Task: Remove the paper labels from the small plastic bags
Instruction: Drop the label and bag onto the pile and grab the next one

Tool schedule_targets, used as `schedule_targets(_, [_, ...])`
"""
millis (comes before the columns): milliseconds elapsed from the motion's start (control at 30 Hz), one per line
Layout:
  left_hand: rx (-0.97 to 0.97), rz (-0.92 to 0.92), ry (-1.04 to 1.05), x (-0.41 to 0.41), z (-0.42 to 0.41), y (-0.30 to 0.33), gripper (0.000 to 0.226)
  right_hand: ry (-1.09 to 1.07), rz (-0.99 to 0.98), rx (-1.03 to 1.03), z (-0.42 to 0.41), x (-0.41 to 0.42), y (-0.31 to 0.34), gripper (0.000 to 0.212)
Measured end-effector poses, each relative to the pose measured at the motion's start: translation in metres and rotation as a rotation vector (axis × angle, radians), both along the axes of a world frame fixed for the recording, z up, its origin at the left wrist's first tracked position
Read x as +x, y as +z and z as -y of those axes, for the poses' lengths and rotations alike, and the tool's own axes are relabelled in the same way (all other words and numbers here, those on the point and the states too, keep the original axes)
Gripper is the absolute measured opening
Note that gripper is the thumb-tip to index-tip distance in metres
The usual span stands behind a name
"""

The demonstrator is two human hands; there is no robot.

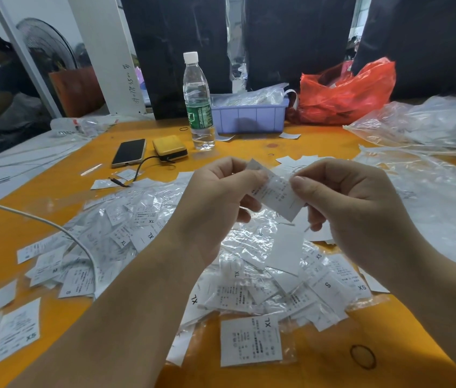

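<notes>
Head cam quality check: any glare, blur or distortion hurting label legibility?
Head view: wide-angle bowing at the edges; glare on the clear bags in the pile; the label pinched between left hand and right hand reads soft, small print illegible; the XL label near the bottom is sharp; background figure blurred.

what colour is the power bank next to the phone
Yellow with a dark underside; the power bank sits right of the phone in the head view.

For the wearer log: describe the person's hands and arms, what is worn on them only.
Both forearms are bare up to the frame's lower edge; no sleeves show. The left hand and right hand wear no gloves. No rings, watch or bracelet are visible on the sides that show. The nails look short and unpainted.
</notes>
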State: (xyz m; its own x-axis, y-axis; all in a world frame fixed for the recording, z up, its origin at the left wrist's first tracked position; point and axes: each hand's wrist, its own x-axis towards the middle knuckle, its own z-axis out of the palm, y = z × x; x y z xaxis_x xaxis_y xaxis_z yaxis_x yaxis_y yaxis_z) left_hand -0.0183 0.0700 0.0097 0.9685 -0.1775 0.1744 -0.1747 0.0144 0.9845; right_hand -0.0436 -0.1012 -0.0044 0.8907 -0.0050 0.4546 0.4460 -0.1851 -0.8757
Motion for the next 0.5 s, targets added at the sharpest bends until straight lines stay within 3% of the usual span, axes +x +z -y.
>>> schedule_targets(133, [0.002, -0.019, 0.038, 0.0023, -0.0017, 0.0002, 0.023, -0.067, 0.055, -0.097, 0.0006, 0.0002, 0.0019, 0.016])
schedule_targets(233, [0.012, -0.031, 0.064, 0.0046, -0.0054, 0.001, 0.013, -0.114, 0.076, -0.101, 0.0032, 0.0015, 0.0039, 0.013])
schedule_targets(300, [0.012, -0.029, 0.055, 0.0046, -0.0056, 0.0016, 0.005, -0.045, 0.021, -0.058, 0.0044, 0.0016, 0.0056, 0.006])
schedule_targets(400, [0.053, 0.016, 0.011, 0.002, -0.0031, 0.0002, 0.012, 0.119, -0.098, -0.091, 0.0035, 0.0002, 0.0029, 0.03])
schedule_targets(500, [0.081, 0.022, 0.001, 0.0003, -0.001, -0.0008, 0.013, 0.099, -0.05, -0.166, -0.0013, -0.0007, -0.0004, 0.02])
